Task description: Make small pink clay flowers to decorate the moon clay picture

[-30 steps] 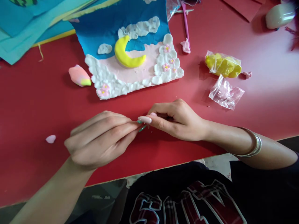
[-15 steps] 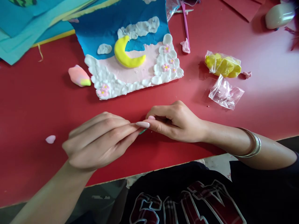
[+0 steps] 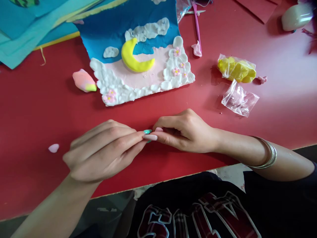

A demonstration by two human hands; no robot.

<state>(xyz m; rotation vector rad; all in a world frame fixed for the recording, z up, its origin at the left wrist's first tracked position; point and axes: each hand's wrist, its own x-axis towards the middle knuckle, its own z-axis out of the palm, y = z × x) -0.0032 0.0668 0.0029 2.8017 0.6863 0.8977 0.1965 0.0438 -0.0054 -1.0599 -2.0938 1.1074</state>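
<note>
Pink, the small rounded shape [image 3: 158, 129] is seen between the thumb and the bent forefinger of the right hand [image 3: 189, 132], and it lies now slightly lower and more to the left than in the earlier frames; whether it is clay or a fingernail cannot be told. By the left hand [image 3: 102, 150], the fingers are kept close together, with their tips brought against the tip of the right thumb; what is pinched there, if something, is hidden. The left hand has been drawn back a little from the right one, and a turquoise nail [image 3: 147, 131], which was almost covered half a second ago, is now shown just above the pale thumbnail [image 3: 150, 137] of the right hand. Beyond the fingers, the decorated sheet [image 3: 143, 74] with the yellow crescent [image 3: 135, 59] has been left unmoved on the red table [image 3: 138, 175]. To the left of the left fingers, the pink heart-shaped piece [image 3: 53, 148] is seen in the same place, and farther beyond them is the coral bud [image 3: 84, 80]. Beyond the right fingers, to the right, the yellow clay [image 3: 236, 69] and the pink clay [image 3: 236, 96] are kept in clear wrappings, also unchanged.
</note>
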